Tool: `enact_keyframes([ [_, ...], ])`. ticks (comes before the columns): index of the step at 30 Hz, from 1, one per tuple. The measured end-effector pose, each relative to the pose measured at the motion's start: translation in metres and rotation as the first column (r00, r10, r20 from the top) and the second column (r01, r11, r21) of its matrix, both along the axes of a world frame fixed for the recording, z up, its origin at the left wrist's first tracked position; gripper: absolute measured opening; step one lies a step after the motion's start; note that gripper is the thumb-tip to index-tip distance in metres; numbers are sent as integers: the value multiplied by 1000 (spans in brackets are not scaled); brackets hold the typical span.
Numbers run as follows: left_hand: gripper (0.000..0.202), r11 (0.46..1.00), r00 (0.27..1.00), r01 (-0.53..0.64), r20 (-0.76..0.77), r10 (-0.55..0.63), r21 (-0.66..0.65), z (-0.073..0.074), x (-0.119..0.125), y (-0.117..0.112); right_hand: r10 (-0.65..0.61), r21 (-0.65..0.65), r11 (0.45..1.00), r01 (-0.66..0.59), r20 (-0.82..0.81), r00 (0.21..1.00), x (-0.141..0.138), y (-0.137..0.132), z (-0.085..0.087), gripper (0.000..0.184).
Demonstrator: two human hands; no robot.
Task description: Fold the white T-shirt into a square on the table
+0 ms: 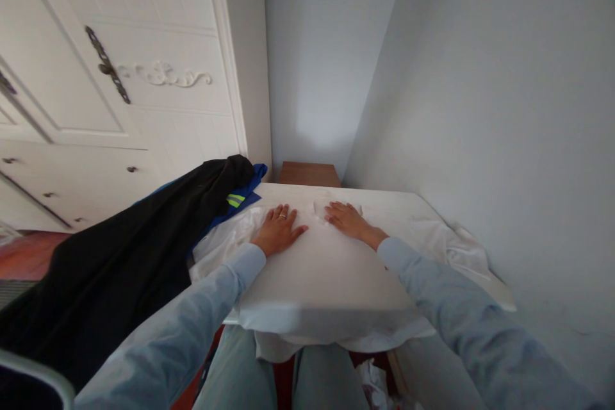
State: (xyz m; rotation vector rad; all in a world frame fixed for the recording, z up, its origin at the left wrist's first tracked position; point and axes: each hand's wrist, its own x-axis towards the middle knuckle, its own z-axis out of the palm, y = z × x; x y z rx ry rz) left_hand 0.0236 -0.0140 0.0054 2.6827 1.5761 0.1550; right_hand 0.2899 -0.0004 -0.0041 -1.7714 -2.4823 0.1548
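Observation:
A white garment (327, 275), which looks like a shirt, lies spread over the white table (384, 195) before me, its lower edge hanging off the near side. My left hand (279, 230) rests flat on the cloth toward the left, fingers apart, a ring on one finger. Farther right, my right hand (350, 219) presses flat near the cloth's far end, fingertips by a small raised piece of the fabric. Neither hand grips anything. Loose white folds (230, 237) bunch left of my left hand, and more folds (461, 246) lie at the right.
Dark clothing (144, 250) is heaped at the left, over a blue piece with a yellow-green stripe (235, 200). A white wardrobe (168, 122) stands behind it. A brown wooden box (310, 174) sits beyond the table, and a grey wall (504, 109) borders the right.

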Motion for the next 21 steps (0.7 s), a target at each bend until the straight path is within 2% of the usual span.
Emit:
enact_keyframes([
  [5,79,999,1000,-29,9,30,-40,-1,-2,5,-27,-12,1000,27,-5,1000,-1,7,-2,59],
  [11,78,996,1000,-25,-15,24,-84,-1,-7,30,-15,-1,1000,15,-23,1000,-4,24,0,59],
  [21,73,995,997,-56,-52,52,-81,-1,-2,74,1,30,1000,0,-29,1000,5,76,-4,56],
])
